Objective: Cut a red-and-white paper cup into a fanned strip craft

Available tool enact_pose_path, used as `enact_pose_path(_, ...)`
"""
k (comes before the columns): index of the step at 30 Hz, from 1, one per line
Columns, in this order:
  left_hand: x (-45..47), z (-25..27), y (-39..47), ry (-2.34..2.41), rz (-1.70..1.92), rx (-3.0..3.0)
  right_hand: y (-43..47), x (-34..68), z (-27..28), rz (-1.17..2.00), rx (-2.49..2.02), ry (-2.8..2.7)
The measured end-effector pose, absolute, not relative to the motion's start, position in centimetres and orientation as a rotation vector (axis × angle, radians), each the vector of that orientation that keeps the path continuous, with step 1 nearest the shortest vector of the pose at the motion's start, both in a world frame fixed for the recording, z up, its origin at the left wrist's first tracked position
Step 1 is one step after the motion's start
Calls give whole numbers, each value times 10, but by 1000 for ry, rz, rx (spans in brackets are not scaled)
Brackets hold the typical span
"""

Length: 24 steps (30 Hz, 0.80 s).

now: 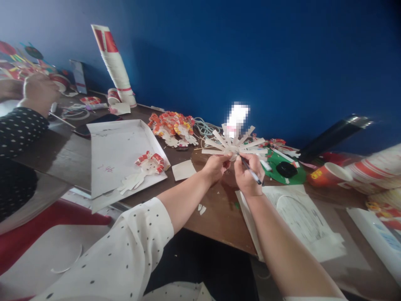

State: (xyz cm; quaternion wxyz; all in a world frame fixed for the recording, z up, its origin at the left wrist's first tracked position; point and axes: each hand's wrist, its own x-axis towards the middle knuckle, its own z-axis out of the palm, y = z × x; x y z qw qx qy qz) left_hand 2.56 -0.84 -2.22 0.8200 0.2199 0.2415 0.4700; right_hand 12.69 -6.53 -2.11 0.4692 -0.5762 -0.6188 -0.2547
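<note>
My left hand [216, 168] pinches the near edge of a white paper cup cut into fanned-out strips [232, 149]. A dark pen [253, 173] is gripped in my right hand [249, 174], its tip at the round middle of the cut cup. Both hands are close together above the table's front part. Left of them lies a small blank piece of white paper [184, 170]. Farther left, a paper figure with a drawn face and red-and-white curled strips [149, 164] rests on a white open box lid [120, 142].
Behind my hands is a pile of red and yellow curled paper figures [172, 125]. A green disc [297, 173] and stacked paper cups [376, 165] stand to the right; a tall cup stack [115, 69] leans at the back left. Another person's hand [40, 92] is at far left.
</note>
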Motion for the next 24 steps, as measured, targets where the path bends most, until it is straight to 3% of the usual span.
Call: enact_pose_path(24, 26, -22, -8, 489, 1003, 453, -66, 127, -21, -626, -1392, -1535)
